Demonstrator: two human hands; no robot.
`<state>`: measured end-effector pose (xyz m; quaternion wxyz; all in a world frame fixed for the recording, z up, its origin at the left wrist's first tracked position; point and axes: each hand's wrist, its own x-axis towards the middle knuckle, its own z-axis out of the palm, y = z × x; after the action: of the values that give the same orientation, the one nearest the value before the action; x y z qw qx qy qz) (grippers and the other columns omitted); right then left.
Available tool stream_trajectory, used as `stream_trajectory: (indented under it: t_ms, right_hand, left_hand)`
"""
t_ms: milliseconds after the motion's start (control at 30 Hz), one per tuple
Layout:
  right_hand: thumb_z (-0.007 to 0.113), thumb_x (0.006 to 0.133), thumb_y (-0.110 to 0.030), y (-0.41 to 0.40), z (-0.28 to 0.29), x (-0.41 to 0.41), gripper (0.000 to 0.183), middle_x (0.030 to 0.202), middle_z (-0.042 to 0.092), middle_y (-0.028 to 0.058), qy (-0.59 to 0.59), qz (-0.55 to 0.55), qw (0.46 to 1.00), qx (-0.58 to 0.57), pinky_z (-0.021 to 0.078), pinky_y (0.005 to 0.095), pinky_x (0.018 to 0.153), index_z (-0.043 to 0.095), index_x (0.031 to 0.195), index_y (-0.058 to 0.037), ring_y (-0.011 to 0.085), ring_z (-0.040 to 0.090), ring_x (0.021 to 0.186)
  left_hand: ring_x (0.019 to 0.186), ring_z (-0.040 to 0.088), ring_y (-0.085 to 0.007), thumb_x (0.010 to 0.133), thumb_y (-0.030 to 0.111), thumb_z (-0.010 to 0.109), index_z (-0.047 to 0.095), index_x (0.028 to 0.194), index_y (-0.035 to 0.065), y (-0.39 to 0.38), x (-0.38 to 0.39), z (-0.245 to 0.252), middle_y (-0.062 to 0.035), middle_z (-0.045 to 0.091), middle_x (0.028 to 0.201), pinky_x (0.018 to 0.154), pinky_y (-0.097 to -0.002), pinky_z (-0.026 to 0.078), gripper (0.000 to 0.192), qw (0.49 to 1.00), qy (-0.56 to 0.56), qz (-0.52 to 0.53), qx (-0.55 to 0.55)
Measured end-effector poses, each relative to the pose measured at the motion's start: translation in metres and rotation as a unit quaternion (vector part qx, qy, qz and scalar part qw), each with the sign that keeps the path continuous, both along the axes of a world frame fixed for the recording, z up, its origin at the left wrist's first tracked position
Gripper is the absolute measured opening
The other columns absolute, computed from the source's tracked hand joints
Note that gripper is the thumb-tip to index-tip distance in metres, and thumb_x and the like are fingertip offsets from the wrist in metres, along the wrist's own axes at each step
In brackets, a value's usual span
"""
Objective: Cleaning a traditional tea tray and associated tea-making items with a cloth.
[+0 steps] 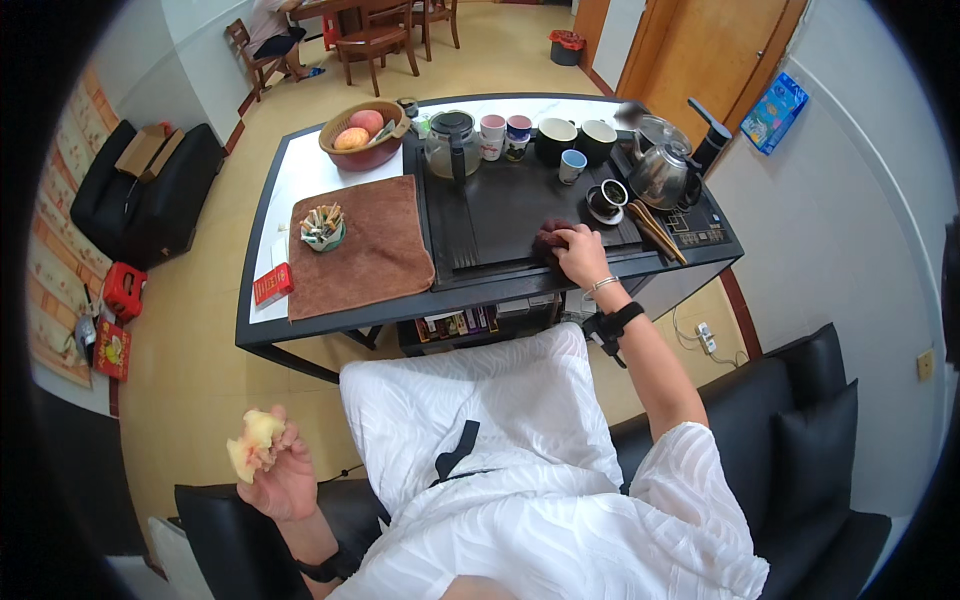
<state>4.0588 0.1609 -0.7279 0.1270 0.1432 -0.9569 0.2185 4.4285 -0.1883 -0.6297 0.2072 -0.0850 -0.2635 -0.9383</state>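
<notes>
My left hand is raised over the sofa and holds a partly eaten, pale-fleshed peach with a reddish core. Reaching forward, my right hand grips a bunched dark reddish-brown cloth at the near edge of a black tea tray. Just beyond that hand is a small dark bowl with a tea-leaf-filled cup tilted on it. Wooden tea tools lie to its right. A single small cup stands farther back on the tray.
A glass pitcher, stacked cups and black bowls line the tray's back. A steel kettle is at right. Left are a brown towel, a cigarette-butt holder and a fruit basket. A person sits far off.
</notes>
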Motion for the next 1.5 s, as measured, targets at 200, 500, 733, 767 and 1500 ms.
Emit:
stream_trajectory:
  t_ms: [200,500,733,767,1500]
  right_hand:
    - [0.059,0.076,-0.024,0.067,0.020,-0.001,0.028,0.108,0.056,0.0174,-0.069,-0.206,0.974,0.065,0.0442,0.0444,0.086,0.068,0.100,-0.0123,0.0390,0.051,0.099]
    - [0.059,0.074,-0.025,-0.024,-0.002,0.036,0.027,0.100,0.059,0.0152,-0.036,-0.149,0.982,0.107,0.0475,0.0426,0.081,0.068,0.088,-0.0036,0.0366,0.050,0.101]
    - [0.063,0.074,-0.019,-0.145,-0.010,0.079,0.021,0.098,0.059,0.0150,-0.024,0.018,0.999,-0.031,0.0468,0.0400,0.079,0.068,0.088,-0.0051,0.0334,0.050,0.095]
    - [0.062,0.074,-0.018,-0.143,-0.012,0.081,0.020,0.098,0.059,0.0148,-0.024,0.040,0.997,-0.066,0.0454,0.0397,0.081,0.068,0.088,-0.0053,0.0334,0.050,0.095]
    - [0.064,0.075,-0.018,0.003,-0.036,0.067,0.022,0.104,0.054,0.0145,0.113,-0.133,0.985,-0.005,0.0422,0.0426,0.082,0.064,0.094,-0.0061,0.0364,0.047,0.095]
  left_hand:
    - [0.093,0.047,-0.0201,0.072,0.019,0.073,0.032,0.128,0.0052,-0.001,0.005,0.003,-0.0127,0.036,0.111,0.090,-0.0317,0.047,0.072,0.999,0.028,-0.007,0.016]
    - [0.095,0.045,-0.0219,0.069,0.015,0.075,0.031,0.129,0.0039,-0.010,0.003,-0.008,-0.0134,0.035,0.111,0.092,-0.0328,0.046,0.075,0.998,-0.001,-0.033,0.053]
    - [0.099,0.044,-0.0224,0.067,0.012,0.078,0.031,0.129,0.0036,0.002,0.009,0.000,-0.0122,0.034,0.111,0.093,-0.0327,0.044,0.079,0.996,0.022,-0.059,0.061]
    - [0.099,0.044,-0.0224,0.067,0.012,0.078,0.031,0.129,0.0036,0.002,0.012,-0.001,-0.0122,0.034,0.111,0.093,-0.0327,0.044,0.079,0.996,0.022,-0.060,0.063]
    - [0.099,0.042,-0.0224,0.069,0.007,0.075,0.030,0.128,0.0032,0.001,0.002,-0.007,-0.0103,0.032,0.107,0.096,-0.0347,0.043,0.073,0.992,0.043,-0.079,0.091]
